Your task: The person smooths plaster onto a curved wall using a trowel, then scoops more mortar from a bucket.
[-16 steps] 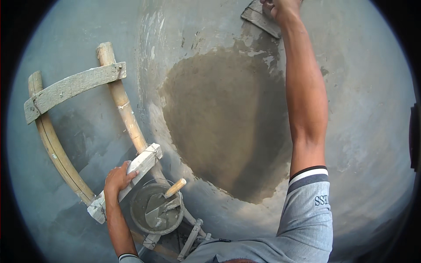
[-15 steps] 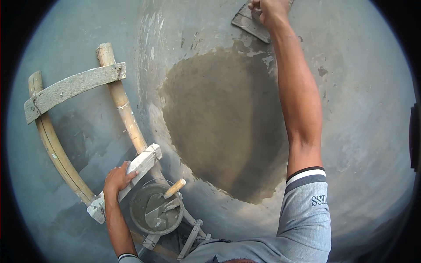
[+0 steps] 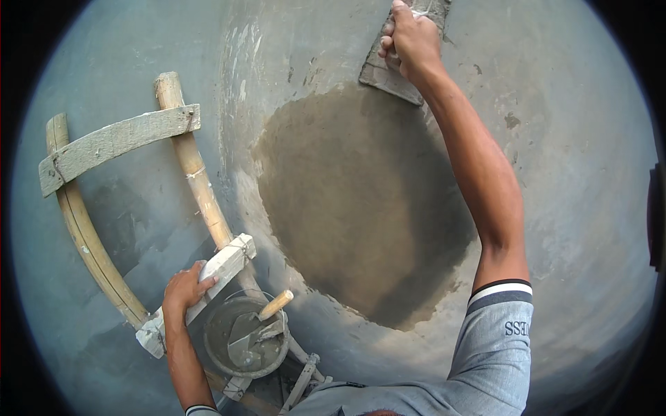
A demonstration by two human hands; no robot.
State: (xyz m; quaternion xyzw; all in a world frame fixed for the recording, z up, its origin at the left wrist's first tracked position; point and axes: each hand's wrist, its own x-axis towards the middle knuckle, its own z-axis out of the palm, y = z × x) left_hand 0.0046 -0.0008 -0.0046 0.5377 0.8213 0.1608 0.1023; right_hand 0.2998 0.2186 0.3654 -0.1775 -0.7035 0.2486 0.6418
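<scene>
- Grey wall (image 3: 569, 152), curved in view, filling most of the frame; pale streaks and dark specks at upper centre.
- Patch (image 3: 347, 201), darker, damp-looking, centre of frame: broad middle appears evenly coated, so judged done; ragged borders read as unfinished.
- Float (image 3: 388, 78), flat, mortar-crusted, upper centre, overlapping the patch's top edge; right hand (image 3: 414, 45) clenched around its grip.
- Ladder (image 3: 201, 191), bamboo rails, left of frame; left hand (image 3: 184, 288) grasping its whitish rung (image 3: 229, 260).
- Bucket (image 3: 210, 350), round, lower left of centre: holds grey wet mix (image 3: 253, 358) and one trowel (image 3: 276, 305), wooden handle leaning past the rim; mix depth cannot be told.
</scene>
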